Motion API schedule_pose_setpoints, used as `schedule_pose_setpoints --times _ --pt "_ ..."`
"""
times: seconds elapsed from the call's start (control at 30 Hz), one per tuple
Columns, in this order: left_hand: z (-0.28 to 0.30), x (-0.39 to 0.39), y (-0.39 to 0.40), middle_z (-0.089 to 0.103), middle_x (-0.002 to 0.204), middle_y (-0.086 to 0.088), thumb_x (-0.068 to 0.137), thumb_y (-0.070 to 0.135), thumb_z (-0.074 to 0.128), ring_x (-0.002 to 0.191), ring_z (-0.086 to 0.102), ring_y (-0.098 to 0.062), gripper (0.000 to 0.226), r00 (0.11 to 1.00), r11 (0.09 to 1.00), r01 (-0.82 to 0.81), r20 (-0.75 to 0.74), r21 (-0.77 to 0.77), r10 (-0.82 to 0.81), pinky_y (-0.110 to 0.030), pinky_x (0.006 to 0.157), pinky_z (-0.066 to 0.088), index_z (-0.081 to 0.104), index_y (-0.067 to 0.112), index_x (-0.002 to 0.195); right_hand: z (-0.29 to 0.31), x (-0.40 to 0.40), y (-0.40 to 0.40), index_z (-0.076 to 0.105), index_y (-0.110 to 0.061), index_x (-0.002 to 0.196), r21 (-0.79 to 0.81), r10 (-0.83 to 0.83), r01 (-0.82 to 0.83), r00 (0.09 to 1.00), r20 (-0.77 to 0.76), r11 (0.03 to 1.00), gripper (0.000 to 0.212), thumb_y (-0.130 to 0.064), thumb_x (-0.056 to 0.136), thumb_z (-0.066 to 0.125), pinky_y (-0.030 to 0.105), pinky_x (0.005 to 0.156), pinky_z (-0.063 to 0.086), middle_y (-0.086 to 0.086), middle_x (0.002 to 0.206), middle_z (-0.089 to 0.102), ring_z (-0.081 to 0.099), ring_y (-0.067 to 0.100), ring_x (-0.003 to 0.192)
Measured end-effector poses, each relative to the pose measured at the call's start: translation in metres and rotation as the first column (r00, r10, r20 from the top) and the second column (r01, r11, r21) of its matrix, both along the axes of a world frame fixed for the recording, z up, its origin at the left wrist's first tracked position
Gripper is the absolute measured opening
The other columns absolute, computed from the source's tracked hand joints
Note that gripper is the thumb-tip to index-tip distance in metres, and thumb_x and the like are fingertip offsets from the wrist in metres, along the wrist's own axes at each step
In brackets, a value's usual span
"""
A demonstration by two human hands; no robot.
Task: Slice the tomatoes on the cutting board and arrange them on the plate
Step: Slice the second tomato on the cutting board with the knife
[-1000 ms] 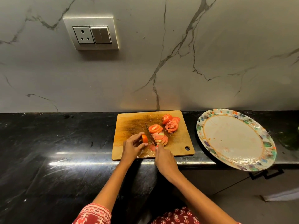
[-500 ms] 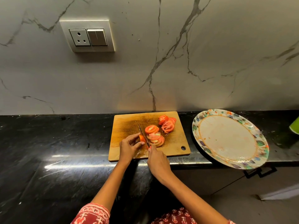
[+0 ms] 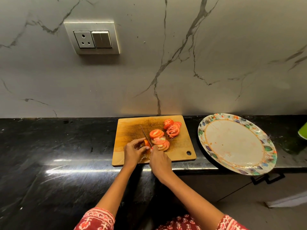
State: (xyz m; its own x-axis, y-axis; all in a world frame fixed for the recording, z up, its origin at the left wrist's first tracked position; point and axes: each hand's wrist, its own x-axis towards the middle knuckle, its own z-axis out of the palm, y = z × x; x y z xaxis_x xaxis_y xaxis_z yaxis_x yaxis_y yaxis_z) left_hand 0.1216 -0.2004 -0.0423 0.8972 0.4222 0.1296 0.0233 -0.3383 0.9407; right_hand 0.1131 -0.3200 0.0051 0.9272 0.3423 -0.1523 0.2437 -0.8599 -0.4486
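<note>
Dim, warm light glows on the wall behind my cutting board; white glare streaks the glossy black counter; wide-angle distortion curves the edges; focus slightly soft.

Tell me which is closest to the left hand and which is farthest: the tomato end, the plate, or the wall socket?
1. Tomato end: the left hand is holding it on the board.
2. Plate: away to the right on the counter.
3. Socket: high up on the wall, farthest.
</note>
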Motion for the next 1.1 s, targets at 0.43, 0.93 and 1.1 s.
schedule_pose_setpoints --times 0.43,0.93,1.1 --pt "0.003 -0.005 -0.003 0.066 0.096 -0.006 0.067 -0.006 0.075 0.086 0.062 -0.005 0.038 1.0 0.999 -0.017 0.006 -0.031 0.018 -0.008 0.076 0.049 0.066 0.002 0.103 -0.007 0.011 0.006 0.042 -0.006 0.118 0.038 0.017 -0.015 0.999 -0.044 0.999 0.029 -0.025 0.104 0.025 0.035 0.067 0.035 0.017 0.111 0.062 0.06 0.035 0.102" --pt "0.001 -0.001 0.001 0.066 0.1 -0.006 0.07 -0.006 0.073 0.092 0.063 -0.014 0.039 1.0 0.998 -0.027 -0.011 -0.061 0.027 -0.008 0.078 0.049 0.064 0.002 0.108 -0.021 0.002 -0.003 0.039 -0.008 0.122 -0.11 0.087 -0.083 0.996 0.036 0.99 0.03 -0.024 0.104 0.021 0.038 0.074 0.043 0.014 0.111 0.063 0.06 0.033 0.104" --pt "0.0 -0.001 0.001 0.065 0.101 -0.006 0.071 -0.003 0.073 0.094 0.063 -0.013 0.039 1.0 0.998 -0.007 0.002 -0.055 0.007 -0.013 0.08 0.05 0.064 0.003 0.109 -0.026 -0.001 -0.009 0.039 -0.007 0.121 -0.078 0.068 -0.069 0.998 -0.015 0.995 0.027 -0.02 0.104 0.024 0.033 0.066 0.032 0.016 0.111 0.062 0.059 0.034 0.104"
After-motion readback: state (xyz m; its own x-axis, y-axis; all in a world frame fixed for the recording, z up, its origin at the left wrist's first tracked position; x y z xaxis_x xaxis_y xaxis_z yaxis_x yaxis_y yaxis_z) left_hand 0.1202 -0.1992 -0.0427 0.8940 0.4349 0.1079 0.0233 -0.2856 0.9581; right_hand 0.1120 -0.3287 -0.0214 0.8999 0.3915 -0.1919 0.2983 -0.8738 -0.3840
